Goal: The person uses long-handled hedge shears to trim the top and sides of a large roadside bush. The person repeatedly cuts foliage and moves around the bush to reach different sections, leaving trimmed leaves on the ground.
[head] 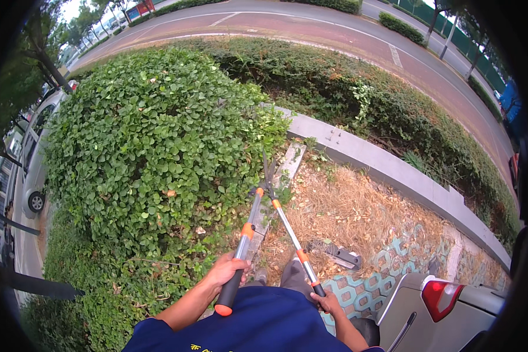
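Note:
My left hand point(229, 269) is closed round one black grip of a pair of long-handled hedge shears point(269, 188). On the other grip, lower right, my right hand point(326, 302) is closed. The handles are metal tubes with orange collars, spread in a V. The shears' dark blades stand slightly apart and point away from me, at the right edge of a large leafy green bush point(167, 141). Leaves lie behind and beside the blade tips; whether a stem is between the blades I cannot tell.
A concrete kerb point(361, 160) runs behind dry grass point(334, 207), with a low hedge point(334, 83) and a road beyond. A parked vehicle point(396, 308) stands close at lower right, near paving blocks point(361, 290). A dark plastic wheel stop point(341, 256) lies before my feet. Another car point(37, 163) is at left.

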Demonstrator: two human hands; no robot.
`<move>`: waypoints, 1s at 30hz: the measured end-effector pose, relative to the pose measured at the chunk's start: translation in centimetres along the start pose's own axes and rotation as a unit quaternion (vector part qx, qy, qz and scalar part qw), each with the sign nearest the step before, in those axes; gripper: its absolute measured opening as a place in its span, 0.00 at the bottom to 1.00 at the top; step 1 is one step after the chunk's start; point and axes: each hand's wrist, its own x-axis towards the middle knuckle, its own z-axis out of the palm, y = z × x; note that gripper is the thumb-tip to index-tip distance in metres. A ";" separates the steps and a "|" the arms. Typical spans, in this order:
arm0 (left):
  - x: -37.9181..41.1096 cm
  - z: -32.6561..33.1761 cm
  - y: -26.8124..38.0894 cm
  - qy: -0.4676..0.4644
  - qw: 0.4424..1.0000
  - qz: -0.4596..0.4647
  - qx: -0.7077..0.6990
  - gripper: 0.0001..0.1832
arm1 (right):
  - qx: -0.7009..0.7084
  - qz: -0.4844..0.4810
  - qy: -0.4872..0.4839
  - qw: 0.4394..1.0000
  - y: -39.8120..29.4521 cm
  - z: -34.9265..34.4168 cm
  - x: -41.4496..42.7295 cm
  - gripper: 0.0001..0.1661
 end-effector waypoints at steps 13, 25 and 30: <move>-6.1 1.1 8.7 0.197 0.968 0.157 0.007 0.24 | -0.173 -0.243 -0.024 0.954 -24.4 -3.0 13.2 0.39; 8.2 -4.7 5.8 0.334 0.936 0.079 0.072 0.19 | -0.137 -0.268 -0.039 0.953 -28.1 13.5 9.8 0.30; 4.2 -2.0 3.5 0.308 0.945 0.083 0.069 0.21 | -0.194 -0.252 0.021 0.948 -23.1 6.1 14.1 0.27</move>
